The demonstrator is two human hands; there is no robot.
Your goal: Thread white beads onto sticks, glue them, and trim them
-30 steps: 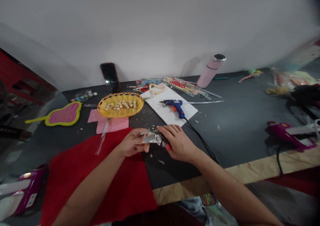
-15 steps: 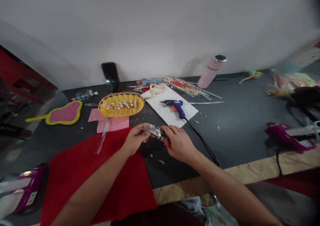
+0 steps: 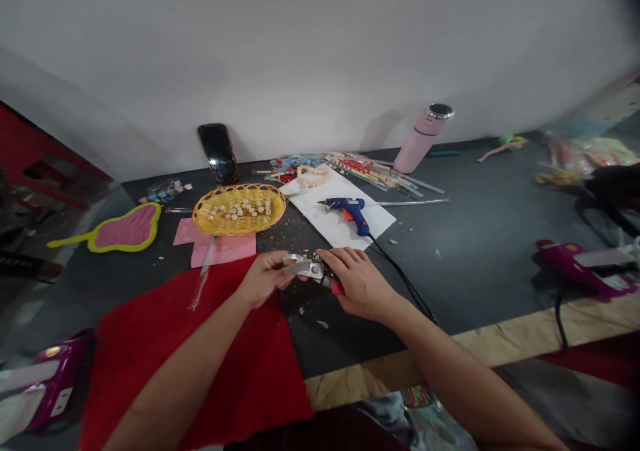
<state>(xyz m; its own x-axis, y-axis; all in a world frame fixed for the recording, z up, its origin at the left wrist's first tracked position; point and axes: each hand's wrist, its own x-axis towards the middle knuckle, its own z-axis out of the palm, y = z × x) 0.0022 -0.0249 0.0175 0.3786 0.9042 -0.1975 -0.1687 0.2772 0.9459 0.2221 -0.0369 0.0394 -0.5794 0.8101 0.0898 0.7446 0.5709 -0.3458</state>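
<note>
My right hand is wrapped round the red handles of a pair of pruning shears, whose silver jaws point left. At the jaw tips, my left hand is closed in a pinch; whatever lies between its fingers is too small and hidden to name. Pale crumbs show beside the shears and on the dark tabletop around them. Just beyond my left hand stands a yellow woven basket with several small whitish pieces in it.
A blue glue gun lies on white paper, its cord running to the front edge. Red cloth covers the front left. Behind are a phone, wrapped sticks and a pink bottle.
More pale crumbs appear beside the shears' pivot and on the table just beyond. The jaws have turned slightly, and both hands stay almost in place.
</note>
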